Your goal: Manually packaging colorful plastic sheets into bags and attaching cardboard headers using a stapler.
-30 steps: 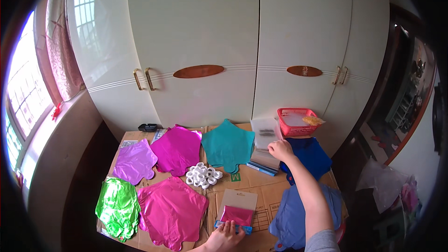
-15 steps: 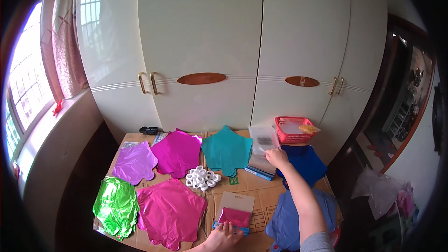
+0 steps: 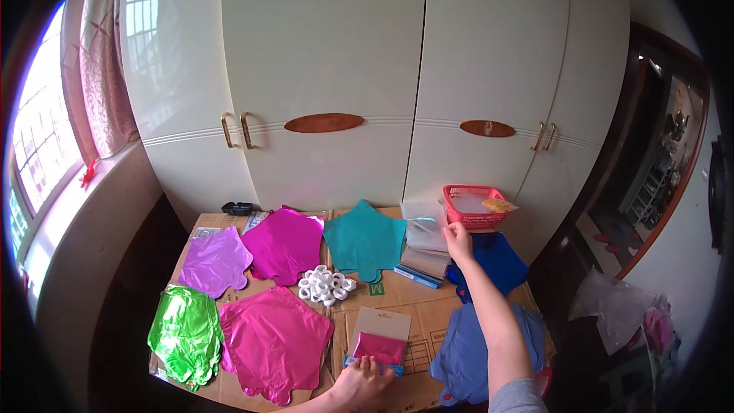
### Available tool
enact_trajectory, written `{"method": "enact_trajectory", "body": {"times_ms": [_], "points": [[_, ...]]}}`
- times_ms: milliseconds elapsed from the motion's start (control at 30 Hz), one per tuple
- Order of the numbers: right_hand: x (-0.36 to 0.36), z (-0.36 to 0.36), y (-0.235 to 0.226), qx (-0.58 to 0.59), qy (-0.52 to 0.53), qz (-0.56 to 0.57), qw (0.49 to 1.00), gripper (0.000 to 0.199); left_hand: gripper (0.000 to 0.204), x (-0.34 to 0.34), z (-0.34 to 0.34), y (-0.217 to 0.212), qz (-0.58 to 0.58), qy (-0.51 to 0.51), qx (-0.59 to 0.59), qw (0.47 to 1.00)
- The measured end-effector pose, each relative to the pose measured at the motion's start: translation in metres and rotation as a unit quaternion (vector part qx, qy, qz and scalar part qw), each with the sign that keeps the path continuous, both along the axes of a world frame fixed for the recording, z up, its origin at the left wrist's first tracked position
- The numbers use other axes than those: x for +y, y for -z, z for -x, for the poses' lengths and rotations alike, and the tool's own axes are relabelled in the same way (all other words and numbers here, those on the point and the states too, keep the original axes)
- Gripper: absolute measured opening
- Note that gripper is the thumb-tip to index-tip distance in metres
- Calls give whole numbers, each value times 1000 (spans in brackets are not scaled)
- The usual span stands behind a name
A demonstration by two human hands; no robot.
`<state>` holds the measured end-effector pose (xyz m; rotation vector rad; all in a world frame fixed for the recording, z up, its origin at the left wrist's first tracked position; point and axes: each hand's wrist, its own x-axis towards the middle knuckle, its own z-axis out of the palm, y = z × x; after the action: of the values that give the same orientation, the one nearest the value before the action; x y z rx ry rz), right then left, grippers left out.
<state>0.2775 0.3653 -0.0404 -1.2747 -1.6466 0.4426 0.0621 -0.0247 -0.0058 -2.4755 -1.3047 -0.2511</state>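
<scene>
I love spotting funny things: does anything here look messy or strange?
A little! A yellow item pokes over the right rim of the red basket, so it looks untidy. The green foil looks more crumpled than the pink foil beside it. I can't see anything spilled or torn.

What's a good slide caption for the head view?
Right hand on the edge of clear sleeves, left hand at a pink packet, amid colourful foil shapes and white rings.

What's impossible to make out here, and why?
All in the head view:
Part of the blue strip: covered by the left hand.
How many clear sleeves the right hand pinches: too small.
Part of the dusty-blue foil: behind the right forearm.
Red object, lower right: partly hidden by that foil.
</scene>
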Motion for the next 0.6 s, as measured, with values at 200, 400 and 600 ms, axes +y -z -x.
{"method": "enact_trajectory", "body": {"times_ms": [200, 400, 600], "points": [[-151, 31, -73, -245, -132, -289, 916, 9, 28, 0, 8, 21, -31, -10, -50, 998], [-259, 9, -24, -420, -167, -179, 874, 16, 33, 3, 10, 11, -9, -46, -142, 989], [-268, 9, -27, -354, -183, -91, 913, 26, 20, 4, 19, 6, 22, -113, -266, 957]]}}
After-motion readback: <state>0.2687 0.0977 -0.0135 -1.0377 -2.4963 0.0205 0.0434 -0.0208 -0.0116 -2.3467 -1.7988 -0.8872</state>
